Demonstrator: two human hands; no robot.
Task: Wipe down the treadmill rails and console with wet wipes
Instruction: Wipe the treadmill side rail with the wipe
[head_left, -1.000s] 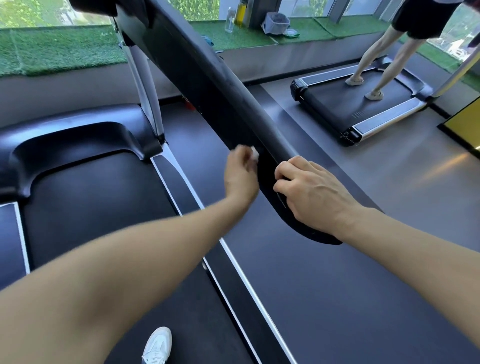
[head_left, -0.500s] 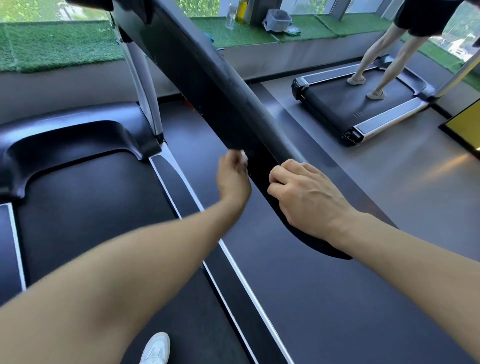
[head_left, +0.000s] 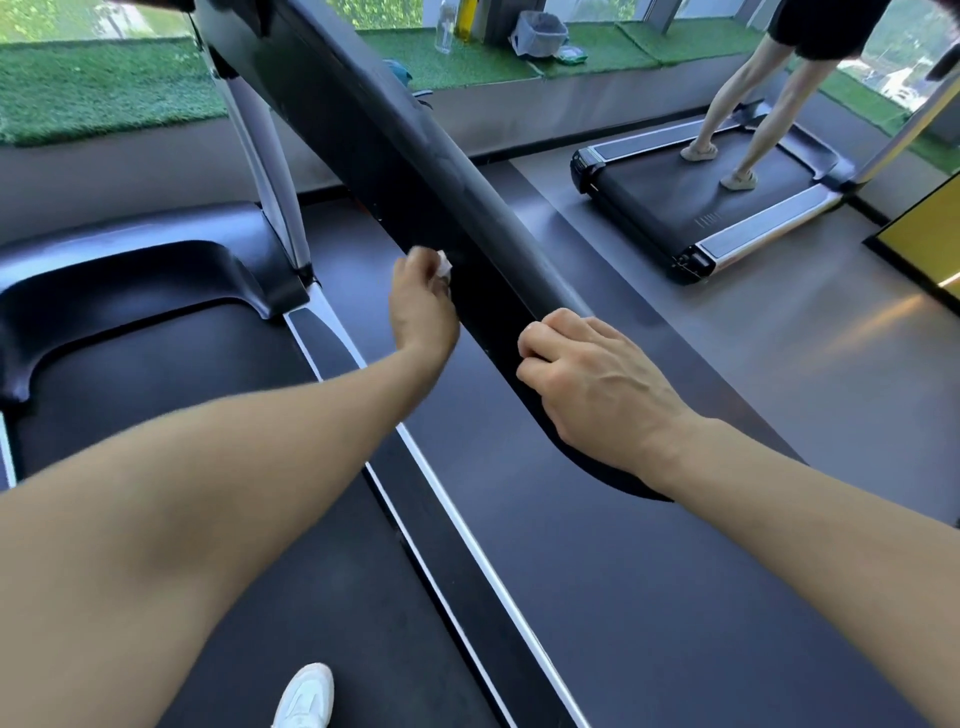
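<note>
The treadmill's black right rail (head_left: 415, 140) runs diagonally from the top left down to its rounded end at the centre right. My left hand (head_left: 423, 304) holds a small white wet wipe (head_left: 443, 266) against the rail's inner side; only a corner of the wipe shows past my fingers. My right hand (head_left: 597, 384) grips the rail's top near its rounded end, fingers curled over it. The console is out of view above the frame.
The black running belt (head_left: 156, 395) with its silver-edged side strip (head_left: 467, 545) lies below, my white shoe (head_left: 306, 699) on it. Another person walks on a second treadmill (head_left: 727, 208) at the right. A green turf ledge (head_left: 104, 88) holds a bottle and a grey bag.
My left hand with the wipe has slid a little down and back up along the rail's inner side. My right hand stays gripping the rail end.
</note>
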